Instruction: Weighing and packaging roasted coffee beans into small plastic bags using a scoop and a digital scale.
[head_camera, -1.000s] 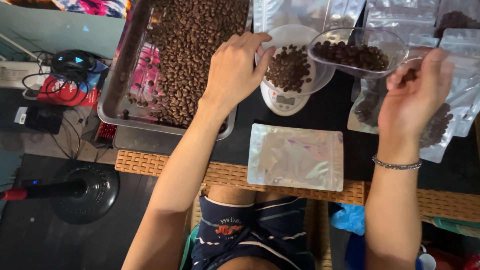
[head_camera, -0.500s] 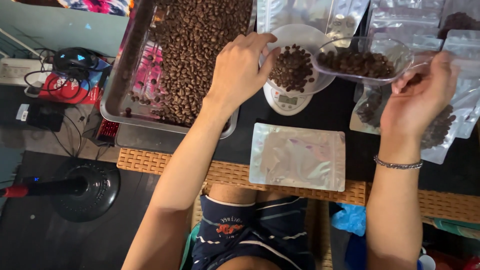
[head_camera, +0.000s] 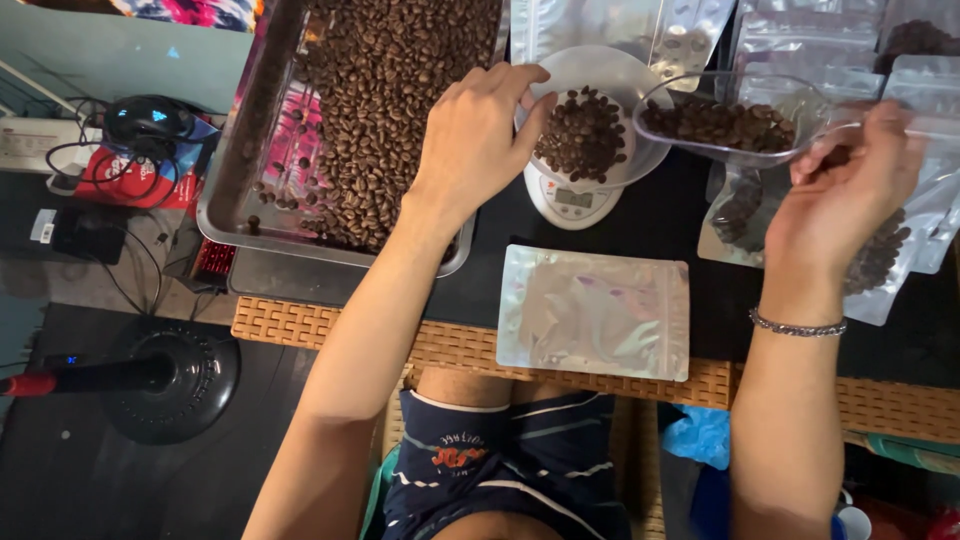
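My left hand grips the left rim of a white bowl holding a small heap of coffee beans, which stands on a small white digital scale. My right hand holds the handle of a clear plastic scoop filled with beans, hovering just right of the bowl. An empty shiny zip pouch lies flat on the table's front edge, between my arms.
A metal tray heaped with coffee beans sits at the left. Filled and empty clear pouches lie at the right and back. A wicker edge borders the dark table. A fan base and cables sit on the floor at left.
The scoop has shifted slightly left toward the bowl and my right hand has risen a little. My left hand stays on the bowl's rim.
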